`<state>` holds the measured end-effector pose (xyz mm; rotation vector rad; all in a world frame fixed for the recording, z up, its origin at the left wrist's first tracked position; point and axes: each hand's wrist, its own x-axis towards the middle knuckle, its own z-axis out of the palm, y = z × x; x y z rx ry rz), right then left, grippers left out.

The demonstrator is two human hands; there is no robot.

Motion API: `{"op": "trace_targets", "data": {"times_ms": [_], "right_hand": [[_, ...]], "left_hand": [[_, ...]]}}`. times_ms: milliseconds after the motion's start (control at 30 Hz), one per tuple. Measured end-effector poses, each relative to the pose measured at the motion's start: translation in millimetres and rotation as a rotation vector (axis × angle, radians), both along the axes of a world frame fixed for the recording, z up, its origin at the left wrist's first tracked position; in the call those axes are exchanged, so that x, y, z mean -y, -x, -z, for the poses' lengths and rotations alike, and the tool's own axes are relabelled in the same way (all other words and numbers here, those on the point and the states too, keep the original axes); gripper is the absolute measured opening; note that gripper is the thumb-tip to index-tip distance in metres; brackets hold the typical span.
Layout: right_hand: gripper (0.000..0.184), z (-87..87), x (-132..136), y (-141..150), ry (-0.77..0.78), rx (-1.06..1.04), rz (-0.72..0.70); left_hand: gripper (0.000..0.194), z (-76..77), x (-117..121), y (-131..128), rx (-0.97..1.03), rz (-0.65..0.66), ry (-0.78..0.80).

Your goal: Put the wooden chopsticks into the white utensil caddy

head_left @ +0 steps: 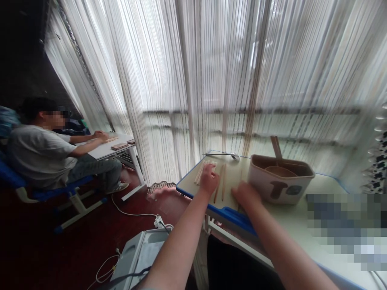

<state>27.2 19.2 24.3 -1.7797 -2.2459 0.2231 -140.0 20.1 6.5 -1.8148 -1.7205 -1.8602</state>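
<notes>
My left hand [209,178] lies on a pale desk [326,185], its fingers spread over several light wooden sticks [200,171] near the far left corner. Two darker sticks [221,186] lie just right of that hand. My right hand [246,192] rests on the desk beside a beige tub [279,179], its fingers curled against the surface; whether it holds anything is hidden. The tub contains a wooden spoon and upright sticks [276,150].
The desk has a blue front edge [229,213]. A computer mouse [234,156] lies at its far side by the striped curtain. To the left, another person [39,149] sits at a white table. A grey box and cables [136,249] are on the floor.
</notes>
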Motion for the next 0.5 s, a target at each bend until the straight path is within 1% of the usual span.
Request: {"op": "trace_targets", "data": {"times_ms": [100, 267, 367, 500], "right_hand": [[0.038, -1.6, 1.9, -2.4, 0.025, -0.007, 0.060], [0.032, -5.6, 2.3, -8.9, 0.072, 0.050, 0.139], [0.030, -7.8, 0.9, -10.2, 0.076, 0.104, 0.106], [0.032, -11.2, 1.1, -8.1, -0.011, 0.079, -0.003]], "left_hand": [[0.035, 4.0, -2.9, 0.8, -0.022, 0.081, 0.048], [0.029, 4.0, -2.8, 1.4, 0.001, 0.133, 0.065], [0.027, 1.7, -0.2, 0.8, 0.011, 0.158, 0.075], [0.027, 1.1, 0.6, 1.5, 0.050, 0.215, 0.055]]}}
